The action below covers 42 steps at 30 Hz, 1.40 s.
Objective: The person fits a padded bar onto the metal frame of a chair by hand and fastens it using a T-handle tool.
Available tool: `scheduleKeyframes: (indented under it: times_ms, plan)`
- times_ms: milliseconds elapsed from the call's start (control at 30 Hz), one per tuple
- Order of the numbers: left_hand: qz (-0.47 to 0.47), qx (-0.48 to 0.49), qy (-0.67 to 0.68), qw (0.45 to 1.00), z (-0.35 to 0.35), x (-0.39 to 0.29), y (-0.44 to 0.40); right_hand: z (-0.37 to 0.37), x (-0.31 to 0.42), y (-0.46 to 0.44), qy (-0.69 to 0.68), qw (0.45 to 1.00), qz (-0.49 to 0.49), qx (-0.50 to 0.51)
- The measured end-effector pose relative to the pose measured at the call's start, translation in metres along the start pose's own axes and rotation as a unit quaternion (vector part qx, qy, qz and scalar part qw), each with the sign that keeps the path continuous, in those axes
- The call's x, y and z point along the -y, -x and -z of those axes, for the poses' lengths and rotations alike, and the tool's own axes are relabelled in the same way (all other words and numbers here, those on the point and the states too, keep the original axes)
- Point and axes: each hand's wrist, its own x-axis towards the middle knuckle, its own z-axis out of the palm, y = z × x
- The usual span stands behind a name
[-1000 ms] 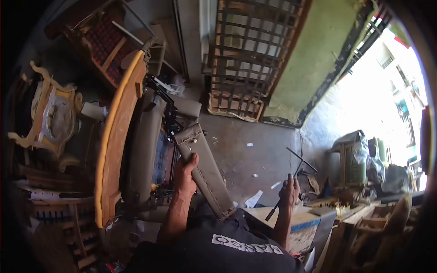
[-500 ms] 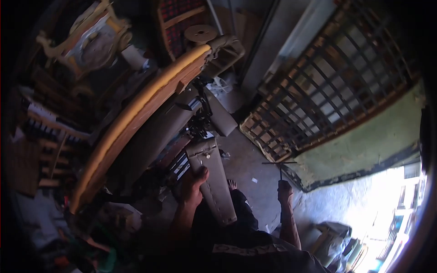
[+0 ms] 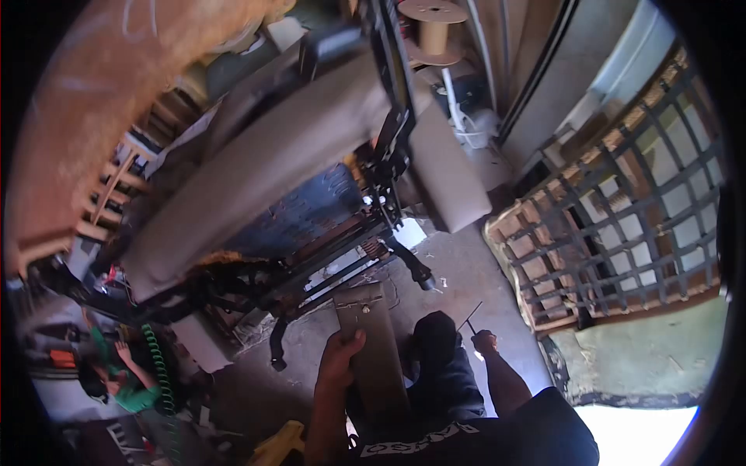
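Note:
My left hand (image 3: 342,357) grips a long brown-grey upholstered armrest (image 3: 377,338), its thumb lying across the face. A small metal bolt (image 3: 365,309) sticks out near the armrest's far end. My right hand (image 3: 486,343) is closed round the stem of a thin T-handle wrench (image 3: 469,317), its crossbar pointing away from me. Ahead stands a brown-grey upholstered seat frame (image 3: 272,167), tipped so that its black metal mechanism (image 3: 388,159) and blue underside panel (image 3: 303,206) show. The armrest's near end is partly hidden by my body.
A webbed wooden frame (image 3: 614,210) leans at the right above a green panel (image 3: 645,353). Another person in a green shirt (image 3: 140,398) is at the lower left beside a coiled green hose (image 3: 159,365). A wooden spool (image 3: 434,31) stands at the back.
My view has shifted closer to the seat frame, which fills more of the picture. The wrench's crossbar has tilted. Both hands keep hold of the same things.

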Motion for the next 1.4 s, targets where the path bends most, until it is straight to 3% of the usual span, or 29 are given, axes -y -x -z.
scheduleKeyframes:
  times_ms: [100, 167, 233, 333, 367, 433, 500, 567, 633, 700, 767, 833, 933, 1100, 1167, 1233, 1400]
  plan:
    - [-0.041, -0.043, 0.003, 0.998, 0.034, 0.047, -0.033, -0.031, 0.021, -0.063, 0.032, 0.995, 0.077, -0.058]
    - [-0.07, -0.055, 0.01, 0.996, 0.056, 0.075, -0.054, -0.004, 0.053, -0.052, -0.141, 0.988, -0.023, -0.064]
    - [-0.097, -0.063, 0.015, 0.993, 0.069, 0.098, -0.065, -0.026, 0.051, -0.099, -0.16, 0.983, 0.005, -0.084]
    - [-0.146, -0.056, 0.015, 0.988, 0.08, 0.116, -0.077, -0.042, 0.051, -0.142, -0.129, 0.987, -0.013, -0.099]
    - [-0.17, -0.057, 0.009, 0.984, 0.089, 0.123, -0.081, -0.055, 0.049, -0.182, 0.088, 0.995, 0.022, -0.044]
    - [-0.209, -0.052, 0.01, 0.976, 0.086, 0.119, -0.072, -0.043, 0.048, -0.134, -0.084, 0.975, 0.057, -0.198]
    - [-0.231, -0.055, -0.006, 0.971, 0.066, 0.101, -0.051, -0.01, 0.063, -0.113, -0.044, 0.946, 0.145, -0.288]
    - [-0.262, -0.044, -0.029, 0.964, 0.059, 0.089, -0.041, 0.044, 0.101, -0.055, -0.365, 0.861, 0.161, -0.316]
    - [-0.273, -0.041, -0.064, 0.959, 0.052, 0.08, -0.027, 0.118, 0.148, 0.075, -0.387, 0.762, 0.304, -0.42]
    - [-0.294, -0.033, -0.129, 0.946, 0.034, 0.065, -0.02, 0.154, 0.184, 0.164, -0.462, 0.65, 0.457, -0.394]
    - [-0.3, -0.025, -0.181, 0.936, 0.026, 0.062, -0.027, 0.172, 0.213, 0.234, -0.359, 0.595, 0.567, -0.442]
    - [-0.314, -0.014, -0.238, 0.919, 0.013, 0.056, -0.027, 0.179, 0.235, 0.267, -0.259, 0.599, 0.609, -0.451]
    - [-0.414, -0.049, -0.396, 0.818, -0.005, 0.051, -0.018, 0.181, 0.261, 0.272, -0.2, 0.587, 0.622, -0.478]
    - [-0.419, -0.063, -0.426, 0.799, -0.008, 0.031, -0.017, 0.196, 0.269, 0.287, -0.185, 0.576, 0.631, -0.486]
    - [-0.452, -0.088, -0.484, 0.744, -0.017, 0.011, -0.016, 0.209, 0.269, 0.292, -0.162, 0.53, 0.655, -0.513]
    - [-0.447, -0.084, -0.472, 0.755, -0.033, -0.009, -0.007, 0.225, 0.273, 0.292, -0.158, 0.516, 0.681, -0.495]
    - [-0.444, -0.065, -0.564, 0.693, -0.058, -0.075, 0.004, 0.271, 0.304, 0.305, -0.252, 0.485, 0.685, -0.482]
